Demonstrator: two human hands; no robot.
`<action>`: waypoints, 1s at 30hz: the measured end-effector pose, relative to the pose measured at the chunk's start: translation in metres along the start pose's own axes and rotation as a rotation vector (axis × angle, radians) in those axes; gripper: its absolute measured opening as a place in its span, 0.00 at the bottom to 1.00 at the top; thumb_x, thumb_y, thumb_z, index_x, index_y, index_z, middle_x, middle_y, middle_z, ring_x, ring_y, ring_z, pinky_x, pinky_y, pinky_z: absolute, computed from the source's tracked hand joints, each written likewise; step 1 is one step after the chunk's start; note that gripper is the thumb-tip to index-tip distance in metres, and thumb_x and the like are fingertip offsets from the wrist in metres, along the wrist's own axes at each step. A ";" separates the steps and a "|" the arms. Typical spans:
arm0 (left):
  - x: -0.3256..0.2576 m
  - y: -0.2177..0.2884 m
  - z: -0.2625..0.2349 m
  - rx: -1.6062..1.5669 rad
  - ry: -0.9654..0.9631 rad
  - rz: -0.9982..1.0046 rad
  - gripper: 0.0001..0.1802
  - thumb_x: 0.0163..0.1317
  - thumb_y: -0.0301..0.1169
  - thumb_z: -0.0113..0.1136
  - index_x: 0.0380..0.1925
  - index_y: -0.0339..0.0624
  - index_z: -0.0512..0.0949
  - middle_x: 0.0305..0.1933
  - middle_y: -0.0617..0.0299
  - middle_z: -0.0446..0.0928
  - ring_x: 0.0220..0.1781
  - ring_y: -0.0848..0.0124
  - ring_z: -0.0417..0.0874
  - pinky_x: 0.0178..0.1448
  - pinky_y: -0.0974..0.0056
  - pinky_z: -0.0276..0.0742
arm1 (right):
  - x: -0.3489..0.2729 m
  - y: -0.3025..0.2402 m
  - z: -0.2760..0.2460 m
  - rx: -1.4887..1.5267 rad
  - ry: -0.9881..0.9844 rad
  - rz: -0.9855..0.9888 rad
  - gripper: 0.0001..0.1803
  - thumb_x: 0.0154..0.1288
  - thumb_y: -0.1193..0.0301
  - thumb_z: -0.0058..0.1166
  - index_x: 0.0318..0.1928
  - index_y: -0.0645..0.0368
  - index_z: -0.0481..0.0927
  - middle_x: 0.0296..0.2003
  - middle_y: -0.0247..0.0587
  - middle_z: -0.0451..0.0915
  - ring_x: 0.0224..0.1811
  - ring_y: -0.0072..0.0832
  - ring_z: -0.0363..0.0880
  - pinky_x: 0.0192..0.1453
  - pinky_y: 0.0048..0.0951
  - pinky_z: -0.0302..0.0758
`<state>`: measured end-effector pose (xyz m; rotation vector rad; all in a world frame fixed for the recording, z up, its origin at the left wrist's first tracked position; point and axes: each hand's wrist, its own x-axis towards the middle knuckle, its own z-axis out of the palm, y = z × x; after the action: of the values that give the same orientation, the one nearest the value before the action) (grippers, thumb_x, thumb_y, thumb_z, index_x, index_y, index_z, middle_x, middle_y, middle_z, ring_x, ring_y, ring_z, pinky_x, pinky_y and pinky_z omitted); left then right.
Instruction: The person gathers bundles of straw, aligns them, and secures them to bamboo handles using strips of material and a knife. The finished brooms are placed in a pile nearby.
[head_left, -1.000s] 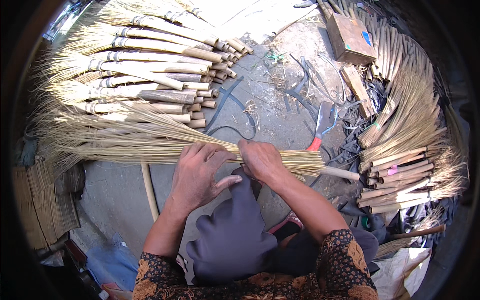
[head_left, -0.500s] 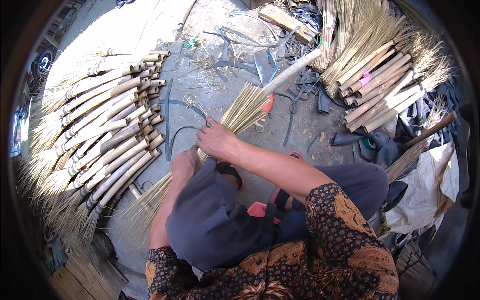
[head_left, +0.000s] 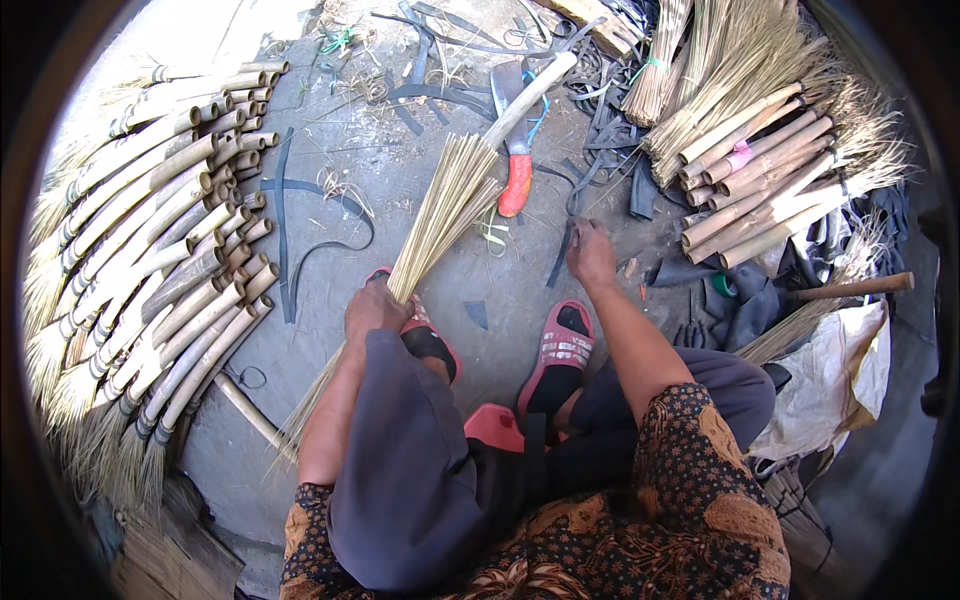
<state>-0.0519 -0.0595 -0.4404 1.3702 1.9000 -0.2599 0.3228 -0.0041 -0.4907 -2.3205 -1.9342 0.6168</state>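
Note:
My left hand point(head_left: 376, 308) is closed round a bundle of thin palm-rib bristles point(head_left: 440, 215), held slanting by my left knee. A pale wooden stick point(head_left: 535, 97) juts from the bundle's upper end, and loose bristle tips run down past my left forearm. Out on the floor to the right, my right hand point(head_left: 591, 252) has its fingers drawn together on a dark rubber strip point(head_left: 560, 262); the fingertips are partly hidden. Beyond the bundle lies a cleaver point(head_left: 516, 184) with a red handle, its blade partly behind the stick.
At the left lies a large pile of bamboo-handled brooms point(head_left: 180, 230). More brooms point(head_left: 765, 165) and bristle bundles point(head_left: 655, 80) are stacked at the far right. Rubber scraps point(head_left: 455, 95) litter the floor. A white sack point(head_left: 835, 370) lies near my right knee.
My right hand has let go of the bundle and moved right to the rubber strip on the floor. My left hand still grips the bundle, which now stands steeper, and the view has shifted.

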 end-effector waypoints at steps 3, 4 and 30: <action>0.002 -0.007 -0.002 0.021 -0.008 0.049 0.24 0.60 0.46 0.72 0.49 0.40 0.86 0.48 0.41 0.88 0.52 0.44 0.89 0.60 0.46 0.84 | -0.003 0.017 0.009 -0.192 -0.034 -0.277 0.17 0.68 0.73 0.55 0.57 0.56 0.82 0.58 0.49 0.80 0.59 0.52 0.82 0.56 0.50 0.81; 0.002 -0.009 -0.003 -0.013 -0.014 0.030 0.24 0.59 0.45 0.72 0.51 0.43 0.86 0.48 0.41 0.88 0.53 0.43 0.88 0.60 0.45 0.83 | -0.003 0.020 0.009 -0.208 -0.079 -0.298 0.17 0.68 0.73 0.54 0.56 0.53 0.82 0.58 0.48 0.79 0.61 0.50 0.80 0.59 0.50 0.80; -0.006 0.002 0.007 -0.125 0.039 -0.049 0.41 0.69 0.25 0.54 0.81 0.32 0.52 0.43 0.39 0.88 0.44 0.47 0.93 0.47 0.46 0.90 | -0.061 -0.232 0.013 0.410 -0.482 -0.153 0.21 0.72 0.61 0.62 0.27 0.66 0.82 0.19 0.46 0.80 0.20 0.32 0.77 0.30 0.39 0.71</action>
<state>-0.0464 -0.0671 -0.4405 1.2553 1.9493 -0.1367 0.0943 -0.0162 -0.4184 -1.8703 -1.8845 1.5018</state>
